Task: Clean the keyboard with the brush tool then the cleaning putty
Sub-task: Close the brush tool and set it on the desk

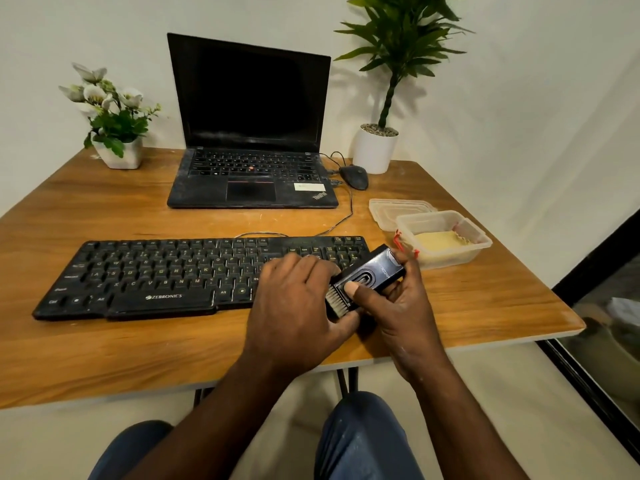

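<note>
A black Zebronics keyboard [156, 271] lies across the wooden table [138, 348]. Over its right end my right hand [401, 306] grips a black brush tool [372, 271], thumb pressed on its top, pale bristles pointing down-left. My left hand [298, 306] lies against the bristle end, fingers curled around it and covering the keyboard's right keys. A clear plastic tub [446, 237] holding yellowish cleaning putty [440, 241] stands just right of the keyboard, behind the brush.
The tub's lid [394, 209] lies behind the tub. An open black laptop [251, 133] sits at the back centre with a mouse [354, 177] to its right. A flower pot [117, 116] is back left, a potted plant [377, 147] back right.
</note>
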### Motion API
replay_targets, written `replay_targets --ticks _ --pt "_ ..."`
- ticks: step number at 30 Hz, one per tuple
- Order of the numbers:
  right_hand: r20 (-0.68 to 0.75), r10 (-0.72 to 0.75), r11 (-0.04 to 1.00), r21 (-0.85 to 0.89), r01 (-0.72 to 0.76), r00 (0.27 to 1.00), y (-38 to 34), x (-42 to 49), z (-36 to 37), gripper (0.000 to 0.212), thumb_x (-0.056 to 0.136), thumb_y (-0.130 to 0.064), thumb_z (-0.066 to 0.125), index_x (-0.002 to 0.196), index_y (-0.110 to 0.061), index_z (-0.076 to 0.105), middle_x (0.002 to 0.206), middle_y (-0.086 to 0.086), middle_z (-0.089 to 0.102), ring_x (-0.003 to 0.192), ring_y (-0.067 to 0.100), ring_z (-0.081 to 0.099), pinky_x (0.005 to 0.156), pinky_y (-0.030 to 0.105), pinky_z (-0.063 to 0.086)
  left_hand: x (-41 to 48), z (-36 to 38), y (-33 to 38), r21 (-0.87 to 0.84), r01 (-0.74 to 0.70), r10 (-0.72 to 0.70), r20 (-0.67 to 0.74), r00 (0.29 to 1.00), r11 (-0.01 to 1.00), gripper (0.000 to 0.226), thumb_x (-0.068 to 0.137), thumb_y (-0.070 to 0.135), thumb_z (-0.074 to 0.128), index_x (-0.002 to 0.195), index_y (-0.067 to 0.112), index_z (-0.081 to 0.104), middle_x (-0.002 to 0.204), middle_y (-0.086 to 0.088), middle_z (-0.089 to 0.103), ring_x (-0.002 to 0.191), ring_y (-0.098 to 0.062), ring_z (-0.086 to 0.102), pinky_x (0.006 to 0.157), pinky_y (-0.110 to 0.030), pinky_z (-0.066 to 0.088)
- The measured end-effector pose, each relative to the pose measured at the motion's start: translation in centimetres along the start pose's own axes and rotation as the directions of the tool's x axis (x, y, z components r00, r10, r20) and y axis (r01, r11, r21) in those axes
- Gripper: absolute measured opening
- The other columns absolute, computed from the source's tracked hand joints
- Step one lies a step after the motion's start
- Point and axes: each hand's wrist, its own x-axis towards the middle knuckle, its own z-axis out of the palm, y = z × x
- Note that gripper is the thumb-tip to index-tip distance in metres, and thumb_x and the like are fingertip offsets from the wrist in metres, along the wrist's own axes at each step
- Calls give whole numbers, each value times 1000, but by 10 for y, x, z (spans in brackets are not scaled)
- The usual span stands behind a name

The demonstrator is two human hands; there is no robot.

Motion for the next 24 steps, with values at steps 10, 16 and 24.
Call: replay_targets --ticks 10,16,24 --pt "-61 4 998 -57 -7 998 3 4 -1 53 88 -7 76 128 -32 51 107 -5 76 100 17 75 85 36 62 -1 0 0 -18 -2 2 -35 999 1000 56 77 71 60 105 23 65 94 8 62 89 -13 51 89 -38 40" --pt "-97 16 997 -73 -23 995 4 7 1 39 96 -14 68 126 -34 53 102 -10 76 97 15 75 87 42 62 -1 1 0 -11 -2 2 -15 1000 1000 57 76 71 60 105 22 65 95 8 63 91 -14 53 90 -38 40" --pt "-25 22 1000 17 -21 999 -1 2 -2 50 84 -30 74 129 -34 52 111 -2 76 104 24 74 91 49 60 -2 0 -1 -7 3 -4 -15 1000 1000 57 79 72 60 110 24 64 98 9 63 92 -13 52 89 -36 37"
